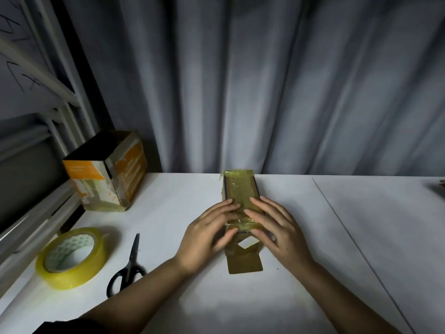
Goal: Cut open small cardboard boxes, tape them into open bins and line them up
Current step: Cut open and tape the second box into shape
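Your left hand and right hand press flat, straight-fingered, on the taped small box at mid-table. You're smoothing tape; next, I judge, stand it beside the finished orange bin.

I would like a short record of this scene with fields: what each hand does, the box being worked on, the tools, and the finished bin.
left hand: fingers flat, pressing tape on the small box
right hand: fingers flat, pressing the same box
small box: lying on the white table, covered in yellowish tape, near flap open
tape roll: left, lying flat
scissors: closed, between tape roll and left forearm
finished bin: orange and white, upright, open top, far left
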